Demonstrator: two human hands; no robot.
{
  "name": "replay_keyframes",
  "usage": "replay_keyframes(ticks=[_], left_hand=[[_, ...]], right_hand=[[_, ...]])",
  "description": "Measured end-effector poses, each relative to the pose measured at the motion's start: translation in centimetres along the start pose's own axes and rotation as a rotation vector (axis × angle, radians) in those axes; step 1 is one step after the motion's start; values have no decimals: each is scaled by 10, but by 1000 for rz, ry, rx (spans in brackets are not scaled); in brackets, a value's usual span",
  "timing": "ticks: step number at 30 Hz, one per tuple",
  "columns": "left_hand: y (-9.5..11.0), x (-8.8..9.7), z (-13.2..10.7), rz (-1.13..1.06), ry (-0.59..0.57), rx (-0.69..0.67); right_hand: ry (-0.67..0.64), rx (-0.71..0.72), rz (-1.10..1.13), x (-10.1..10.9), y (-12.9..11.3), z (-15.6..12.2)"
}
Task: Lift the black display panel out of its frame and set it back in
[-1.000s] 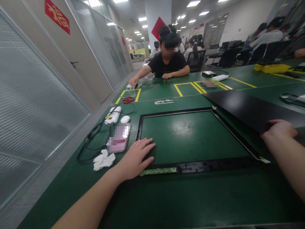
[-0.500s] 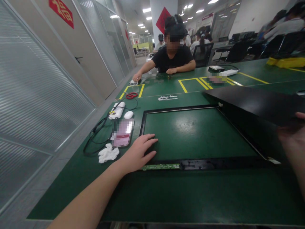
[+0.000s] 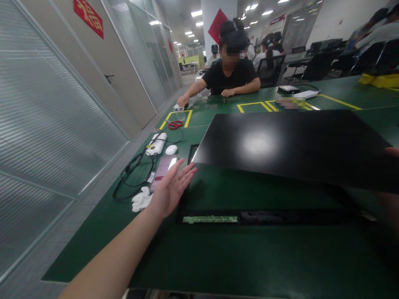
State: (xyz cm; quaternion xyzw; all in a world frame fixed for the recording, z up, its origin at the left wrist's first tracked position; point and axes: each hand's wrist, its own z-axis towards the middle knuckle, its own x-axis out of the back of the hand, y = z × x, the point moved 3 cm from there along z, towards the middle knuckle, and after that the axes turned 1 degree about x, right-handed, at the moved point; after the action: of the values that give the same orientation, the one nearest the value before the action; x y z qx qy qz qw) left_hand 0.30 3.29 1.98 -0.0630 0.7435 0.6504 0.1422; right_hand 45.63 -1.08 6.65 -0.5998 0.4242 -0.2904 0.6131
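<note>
blocked: black panel over frame | left: phone, cable | near mat free

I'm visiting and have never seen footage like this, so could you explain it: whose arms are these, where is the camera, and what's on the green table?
There is no machine here: a person works with bare hands, and the one camera sits on their head, looking forward and down. The left hand, open with fingers spread, hovers by the left edge of a thin black rectangular frame lying on the green table; a narrow green circuit strip runs along its near side. The right hand, at the picture's right edge, holds a large glossy black flat panel above that frame. Left of the frame lie a smartphone, a crumpled white cloth and a looped black cable, with red-handled scissors farther off. Another person in a black shirt sits across the table.
</note>
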Motion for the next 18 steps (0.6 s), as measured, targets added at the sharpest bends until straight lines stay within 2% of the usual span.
replay_keyframes(ticks=[2, 4, 6, 7, 8, 10, 14, 16, 18], left_hand=[[4, -2, -2, -71, -56, 67], [6, -5, -4, -97, -142, 119], [7, -8, -5, -96, -187, 117], [8, -8, -6, -91, -192, 103], [10, -9, -6, -85, -185, 85], [13, -9, -8, -83, -173, 74], [23, -9, -11, -101, -106, 42], [26, -10, -13, -107, -89, 17], [26, -11, -14, -110, -66, -6]], right_hand=[[-90, -18, 11, -7, -5, -13], [-191, -171, -82, -11, -3, -20], [-215, -166, -129, -11, 1, -19], [-205, -100, -159, -10, 2, -15], [-211, -13, -187, -9, 4, -10], [-289, -49, -279, -9, 15, 0], [-645, -271, -357, -19, 38, 8], [-695, -283, -355, -23, 43, 12], [-677, -212, -370, -25, 45, 17]])
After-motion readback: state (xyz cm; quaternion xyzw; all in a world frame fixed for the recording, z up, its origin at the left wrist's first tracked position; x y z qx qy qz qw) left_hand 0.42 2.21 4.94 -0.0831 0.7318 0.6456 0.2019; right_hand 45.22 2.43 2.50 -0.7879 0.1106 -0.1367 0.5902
